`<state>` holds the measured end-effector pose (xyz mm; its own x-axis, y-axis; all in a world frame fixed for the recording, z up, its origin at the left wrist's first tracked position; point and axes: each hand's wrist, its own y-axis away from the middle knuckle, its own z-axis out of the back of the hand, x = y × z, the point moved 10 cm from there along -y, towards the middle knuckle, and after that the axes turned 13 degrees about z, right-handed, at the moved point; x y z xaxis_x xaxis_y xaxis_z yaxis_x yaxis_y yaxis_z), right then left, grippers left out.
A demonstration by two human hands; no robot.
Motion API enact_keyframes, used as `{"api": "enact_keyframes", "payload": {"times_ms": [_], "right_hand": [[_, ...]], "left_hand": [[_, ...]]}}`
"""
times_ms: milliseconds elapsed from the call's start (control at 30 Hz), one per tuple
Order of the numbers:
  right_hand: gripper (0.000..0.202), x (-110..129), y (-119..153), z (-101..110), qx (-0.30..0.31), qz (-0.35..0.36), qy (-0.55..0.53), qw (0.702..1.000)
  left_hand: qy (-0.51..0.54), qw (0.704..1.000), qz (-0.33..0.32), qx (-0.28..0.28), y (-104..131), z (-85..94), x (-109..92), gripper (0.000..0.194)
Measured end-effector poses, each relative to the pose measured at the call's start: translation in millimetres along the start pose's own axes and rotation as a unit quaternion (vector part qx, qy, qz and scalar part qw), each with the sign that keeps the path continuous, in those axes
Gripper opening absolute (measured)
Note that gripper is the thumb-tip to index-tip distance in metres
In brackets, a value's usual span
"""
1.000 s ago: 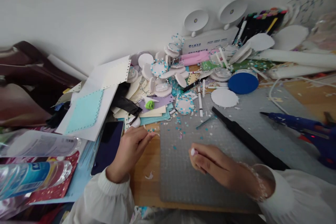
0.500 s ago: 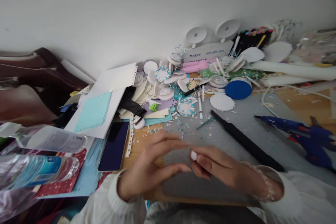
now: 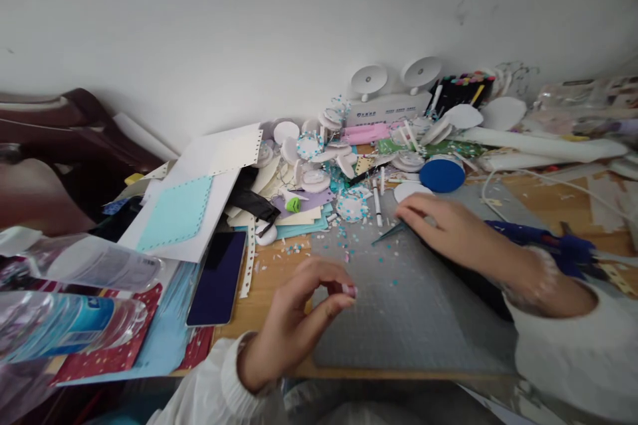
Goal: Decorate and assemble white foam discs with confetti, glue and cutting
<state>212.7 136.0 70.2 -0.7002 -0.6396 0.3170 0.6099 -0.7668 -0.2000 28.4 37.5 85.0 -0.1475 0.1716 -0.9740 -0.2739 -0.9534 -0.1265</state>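
Two bare hands are under my remote observation. The left hand [image 3: 289,312], above the near part of the grey cutting mat [image 3: 399,325], pinches a small pink-and-white piece [image 3: 351,291] between forefinger and thumb; I cannot determine what it is. I judge that a fingertip pinch suits so small an item and leaves one end exposed. The right hand [image 3: 448,229] is down over the upper part of a long black tool [image 3: 471,284], fingertips beside the blue-grey tweezers [image 3: 386,234]. These fingers are bent; whether they grip either item I cannot tell. Both implements lie, in my judgement, for easy reach.

Clearances: the mat's near edge runs close along the wooden tabletop's [image 3: 272,272] front edge. Between the hands I note flat mat with scattered blue beads [image 3: 395,283]. Forward, movement is bounded by a white marker [image 3: 377,202] and a beaded disc [image 3: 353,204]; rightward, by the blue glue gun [image 3: 543,239] beyond the forearm; leftward, by a phone [image 3: 217,279].
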Motion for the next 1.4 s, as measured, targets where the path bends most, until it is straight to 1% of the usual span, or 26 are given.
{"api": "enact_keyframes", "payload": {"times_ms": [33,100,167,200,267,333,433,500,567,600,667,700,733,767,800,833,867,900,933,967,1033,1067,1167,1267,1400], "right_hand": [[0.031,-20.1,-5.6,-0.1,0.009,-0.021,0.04,0.999],[0.034,-53.6,-14.8,-6.4,0.038,-0.046,0.081,0.995],[0.03,-79.2,-19.1,-16.5,0.072,-0.069,0.109,0.989],[0.032,-88.6,-19.4,-21.5,0.086,-0.08,0.12,0.986],[0.036,-100.8,-17.4,-30.6,0.112,-0.096,0.141,0.979],[0.035,-105.9,-13.8,-36.0,0.129,-0.106,0.162,0.973],[0.033,-103.8,-9.8,-32.9,0.14,-0.117,0.198,0.963],[0.028,-96.8,-9.2,-20.1,0.13,-0.122,0.227,0.957],[0.024,-85.0,-8.0,0.4,0.103,-0.128,0.258,0.952],[0.026,-77.1,-5.8,11.9,0.083,-0.131,0.274,0.949],[0.028,-56.1,3.6,31.6,0.035,-0.136,0.301,0.943],[0.028,-41.8,10.3,37.3,0.008,-0.128,0.311,0.942],[0.029,-26.0,18.1,38.4,-0.015,-0.115,0.316,0.941],[0.031,-5.5,25.4,35.5,-0.045,-0.08,0.316,0.944],[0.034,31.1,31.3,29.6,-0.104,0.036,0.294,0.95],[0.038,62.6,40.2,16.7,-0.13,0.136,0.259,0.947],[0.042,85.5,48.5,0.1,-0.129,0.201,0.226,0.944],[0.044,99.9,54.2,-15.3,-0.123,0.229,0.196,0.945],[0.043,109.8,56.5,-33.1,-0.095,0.245,0.166,0.95],[0.042,118.6,57.8,-46.3,-0.078,0.26,0.14,0.952],[0.037,128.0,56.0,-58.1,-0.067,0.267,0.09,0.957],[0.035,128.9,53.6,-57.9,-0.066,0.259,0.061,0.962],[0.035,125.2,46.4,-44.0,-0.077,0.217,-0.045,0.972],[0.033,125.1,45.2,-30.1,-0.108,0.206,-0.136,0.963],[0.022,117.9,47.9,-28.9,-0.152,0.189,-0.202,0.949]], "left_hand": [[0.021,0.999,0.024,-0.006,2.8,3.5,7.2,0.008],[0.053,0.996,0.073,-0.017,9.4,10.0,20.4,0.006],[0.071,0.992,0.101,-0.032,16.3,17.0,27.5,0.005],[0.076,0.991,0.106,-0.039,19.4,20.4,28.6,0.005],[0.079,0.99,0.109,-0.051,24.7,27.0,29.2,0.005],[0.078,0.988,0.118,-0.062,29.2,33.1,30.9,0.006],[0.082,0.984,0.138,-0.08,35.2,41.3,35.7,0.005],[0.09,0.981,0.15,-0.09,38.2,45.7,38.6,0.003],[0.098,0.978,0.155,-0.1,40.2,49.2,40.6,0.003],[0.101,0.977,0.157,-0.105,40.9,50.8,41.7,0.003],[0.107,0.974,0.162,-0.116,41.9,53.9,44.9,0.004],[0.111,0.972,0.167,-0.121,42.1,54.9,47.4,0.004],[0.117,0.97,0.172,-0.125,42.1,55.5,50.5,0.005],[0.123,0.967,0.179,-0.13,42.0,56.1,54.3,0.006],[0.13,0.964,0.188,-0.137,41.8,56.7,58.5,0.008],[0.136,0.96,0.197,-0.145,41.4,57.0,63.0,0.009],[0.141,0.956,0.204,-0.154,40.8,57.2,67.1,0.01],[0.145,0.953,0.21,-0.162,39.9,56.9,70.5,0.01],[0.148,0.951,0.213,-0.167,38.5,55.7,73.2,0.011],[0.151,0.95,0.215,-0.17,36.8,53.6,75.4,0.011],[0.162,0.95,0.214,-0.162,32.1,45.6,77.6,0.013],[0.17,0.95,0.213,-0.155,29.6,40.1,78.4,0.014],[0.196,0.949,0.215,-0.122,21.7,18.5,79.0,0.016],[0.189,0.951,0.221,-0.104,14.4,-2.2,77.4,0.017],[0.157,0.957,0.231,-0.081,4.8,-22.7,75.9,0.021]]}}
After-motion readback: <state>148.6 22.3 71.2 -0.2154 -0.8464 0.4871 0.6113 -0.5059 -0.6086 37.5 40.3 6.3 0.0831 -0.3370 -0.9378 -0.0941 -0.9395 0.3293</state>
